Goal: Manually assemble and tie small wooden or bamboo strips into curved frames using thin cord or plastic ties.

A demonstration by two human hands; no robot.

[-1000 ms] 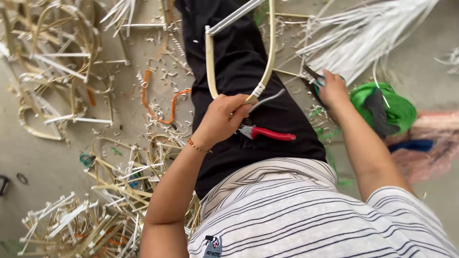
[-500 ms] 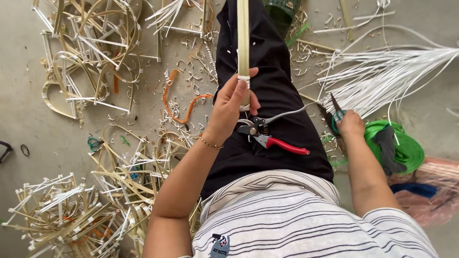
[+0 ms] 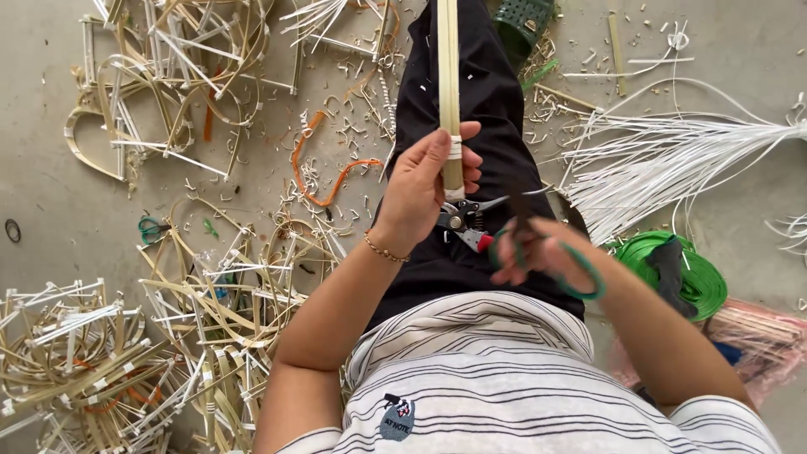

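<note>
The concrete floor [image 3: 50,193] carries heaps of bent cane frames [image 3: 202,303] on the person's left and a fan of white strips [image 3: 672,160] beside a green tape coil [image 3: 672,261] on the right. A long cane strip [image 3: 449,76] stands upright over the lap, the left hand [image 3: 424,189] clamped round its bound lower end. The right hand [image 3: 538,248], blurred, grips green-handled scissors [image 3: 580,277]. Red-handled pruners [image 3: 464,220] lie on the lap between the hands.

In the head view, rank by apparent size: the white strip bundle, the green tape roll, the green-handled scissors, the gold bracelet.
1. white strip bundle
2. green tape roll
3. green-handled scissors, blurred and nearer the camera, so unsure against the roll
4. gold bracelet
</note>
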